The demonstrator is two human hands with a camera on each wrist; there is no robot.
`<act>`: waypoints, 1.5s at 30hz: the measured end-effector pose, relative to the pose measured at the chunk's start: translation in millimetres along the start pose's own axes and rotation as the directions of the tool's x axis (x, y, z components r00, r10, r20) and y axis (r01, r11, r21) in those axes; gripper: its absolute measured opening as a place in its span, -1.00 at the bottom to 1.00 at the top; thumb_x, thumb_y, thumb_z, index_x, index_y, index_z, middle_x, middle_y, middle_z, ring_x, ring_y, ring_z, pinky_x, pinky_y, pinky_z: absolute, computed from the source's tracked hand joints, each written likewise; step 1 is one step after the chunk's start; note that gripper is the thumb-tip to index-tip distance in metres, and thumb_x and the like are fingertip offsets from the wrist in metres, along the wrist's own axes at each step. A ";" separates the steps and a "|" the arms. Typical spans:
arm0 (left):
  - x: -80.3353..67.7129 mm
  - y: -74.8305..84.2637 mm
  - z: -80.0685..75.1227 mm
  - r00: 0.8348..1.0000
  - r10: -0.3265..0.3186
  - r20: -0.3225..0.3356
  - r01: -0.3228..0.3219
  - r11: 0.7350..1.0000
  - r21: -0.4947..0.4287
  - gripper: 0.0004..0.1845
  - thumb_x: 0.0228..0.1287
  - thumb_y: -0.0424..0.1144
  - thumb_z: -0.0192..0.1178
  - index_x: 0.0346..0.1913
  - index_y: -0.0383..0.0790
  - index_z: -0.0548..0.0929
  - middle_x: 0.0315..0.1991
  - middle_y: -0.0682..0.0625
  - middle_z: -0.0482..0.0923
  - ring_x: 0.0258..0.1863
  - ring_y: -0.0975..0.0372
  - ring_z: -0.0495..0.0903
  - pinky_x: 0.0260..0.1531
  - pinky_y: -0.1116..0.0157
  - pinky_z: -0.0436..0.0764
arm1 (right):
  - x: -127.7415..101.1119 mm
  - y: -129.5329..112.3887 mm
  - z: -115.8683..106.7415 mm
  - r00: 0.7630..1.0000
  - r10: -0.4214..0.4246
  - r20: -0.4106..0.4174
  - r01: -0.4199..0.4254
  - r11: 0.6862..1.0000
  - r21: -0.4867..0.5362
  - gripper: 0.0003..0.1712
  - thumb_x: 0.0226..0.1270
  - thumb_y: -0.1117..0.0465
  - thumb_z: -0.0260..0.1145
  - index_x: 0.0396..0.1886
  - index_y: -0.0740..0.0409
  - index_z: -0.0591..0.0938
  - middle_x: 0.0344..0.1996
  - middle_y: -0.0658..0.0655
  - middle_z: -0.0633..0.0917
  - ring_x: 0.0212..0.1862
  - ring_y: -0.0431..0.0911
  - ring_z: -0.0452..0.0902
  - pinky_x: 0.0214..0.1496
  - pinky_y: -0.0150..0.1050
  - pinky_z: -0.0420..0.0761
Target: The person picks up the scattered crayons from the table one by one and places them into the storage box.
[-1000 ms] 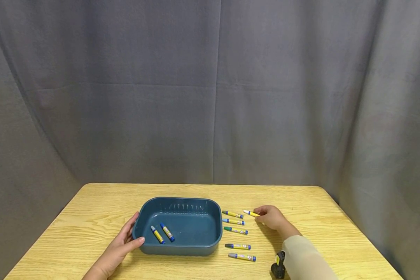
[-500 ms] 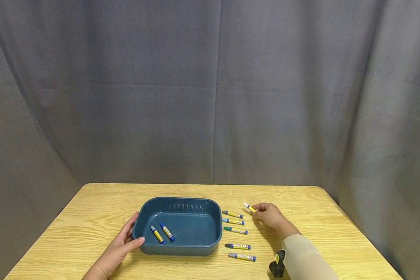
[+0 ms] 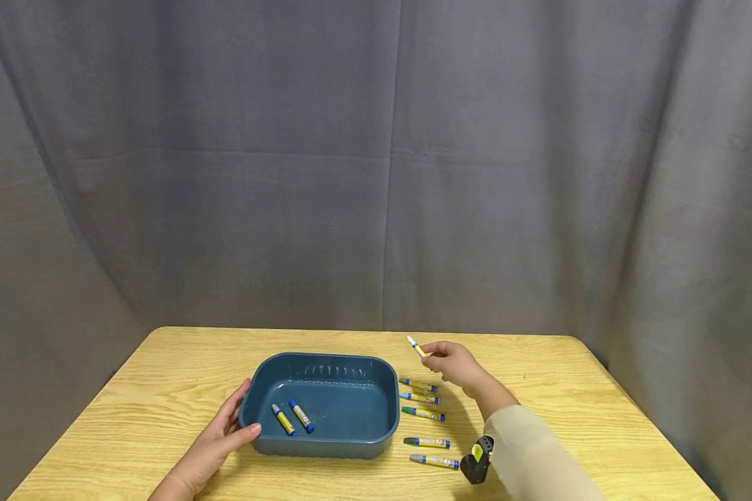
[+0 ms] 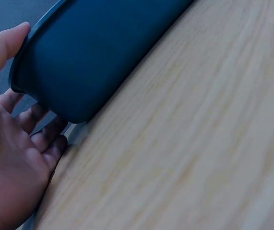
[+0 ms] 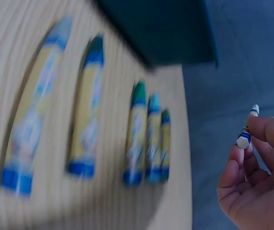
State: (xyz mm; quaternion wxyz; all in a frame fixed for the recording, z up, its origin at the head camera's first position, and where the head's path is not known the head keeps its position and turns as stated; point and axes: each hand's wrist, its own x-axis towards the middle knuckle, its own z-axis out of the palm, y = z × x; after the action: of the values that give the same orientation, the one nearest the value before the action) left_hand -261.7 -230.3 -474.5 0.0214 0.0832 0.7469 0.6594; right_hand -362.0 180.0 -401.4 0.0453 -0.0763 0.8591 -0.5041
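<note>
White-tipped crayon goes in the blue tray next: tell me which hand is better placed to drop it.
Right. The right hand already pinches the white-tipped crayon above the wooden table; the left hand rests against the blue plastic tray.

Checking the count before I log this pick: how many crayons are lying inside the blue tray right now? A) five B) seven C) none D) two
D: the head view shows two crayons on the floor of the blue tray; five more lie on the table to its right, and the right hand pinches one crayon in the air.
</note>
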 end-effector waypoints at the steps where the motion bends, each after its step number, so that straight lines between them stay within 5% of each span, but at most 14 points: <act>1: 0.0 0.0 -0.1 1.000 0.004 0.002 -0.004 1.000 0.002 -0.13 0.36 -0.27 0.15 0.58 -0.12 -0.11 0.53 -0.34 -0.02 0.07 0.75 0.29 0.01 0.63 0.38 | 1.1 -4.1 2.7 1.000 -0.002 0.005 0.002 1.000 0.005 -0.62 0.41 0.23 0.19 0.14 0.31 0.56 -0.22 0.14 0.65 -0.22 -0.06 0.45 -0.28 -0.23 0.41; 11: 1.7 1.3 4.1 1.000 0.021 -0.021 -0.021 1.000 0.019 -0.15 0.34 -0.29 0.17 0.57 -0.13 -0.05 0.50 -0.33 0.08 0.31 0.29 0.30 0.01 0.60 0.41 | 7.4 -42.1 38.1 0.997 -0.040 0.070 0.036 0.998 0.057 -0.63 0.40 0.23 0.21 0.14 0.28 0.58 -0.11 0.25 0.69 -0.18 -0.02 0.56 -0.20 -0.20 0.53; 18: 3.7 1.1 7.2 1.000 0.008 -0.014 -0.008 1.000 0.016 -0.15 0.34 -0.28 0.17 0.58 -0.11 -0.06 0.52 -0.32 0.05 0.18 0.56 0.32 0.02 0.61 0.40 | 7.7 -59.9 67.1 0.990 -0.060 0.130 0.051 0.996 0.071 -0.64 0.38 0.22 0.25 0.11 0.25 0.61 -0.13 0.24 0.70 -0.18 0.01 0.60 -0.28 -0.29 0.54; 26: 5.5 0.4 8.4 1.000 0.018 -0.017 -0.017 0.999 0.030 -0.15 0.34 -0.29 0.17 0.57 -0.13 -0.04 0.52 -0.33 0.06 0.42 0.02 0.20 0.02 0.60 0.40 | 6.0 -65.4 102.9 0.972 -0.071 0.222 0.057 0.996 0.070 -0.65 0.35 0.23 0.28 0.08 0.27 0.61 -0.21 0.16 0.69 -0.21 0.03 0.61 -0.34 -0.29 0.53; 32: 6.2 0.2 10.3 1.000 0.016 -0.013 -0.016 1.000 0.020 -0.15 0.34 -0.29 0.17 0.57 -0.12 -0.04 0.52 -0.32 0.06 0.43 0.02 0.19 0.03 0.60 0.39 | 4.0 -62.4 127.2 0.969 -0.031 0.244 0.022 0.999 0.039 -0.68 0.31 0.27 0.32 0.04 0.25 0.64 -0.27 0.13 0.70 -0.34 -0.15 0.56 -0.37 -0.30 0.52; 40: 5.8 0.1 10.5 1.000 0.016 -0.010 -0.016 1.000 0.008 -0.15 0.34 -0.29 0.18 0.57 -0.10 -0.03 0.54 -0.29 0.02 0.18 0.63 0.28 0.06 0.63 0.34 | 0.6 -61.6 152.1 0.975 0.025 0.222 -0.015 0.999 -0.045 -0.79 0.19 0.37 0.38 -0.15 0.28 0.69 -0.43 0.06 0.65 -0.45 -0.17 0.56 -0.43 -0.27 0.57; 45: 4.6 1.9 9.7 1.000 0.023 -0.001 -0.022 1.000 0.013 -0.14 0.33 -0.30 0.17 0.57 -0.15 -0.06 0.53 -0.34 -0.01 0.45 0.05 0.21 0.04 0.62 0.36 | 1.5 -60.3 163.2 0.976 0.050 0.212 -0.021 0.990 -0.136 -0.84 0.14 0.39 0.42 -0.24 0.26 0.71 -0.49 0.07 0.67 -0.51 -0.17 0.51 -0.47 -0.25 0.59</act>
State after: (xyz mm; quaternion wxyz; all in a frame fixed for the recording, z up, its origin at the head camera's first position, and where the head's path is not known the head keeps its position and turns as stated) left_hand -264.7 -219.8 -473.6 0.0129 0.0913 0.7502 0.6547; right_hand -333.0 10.5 -428.4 0.1419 -0.1177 0.8821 -0.4336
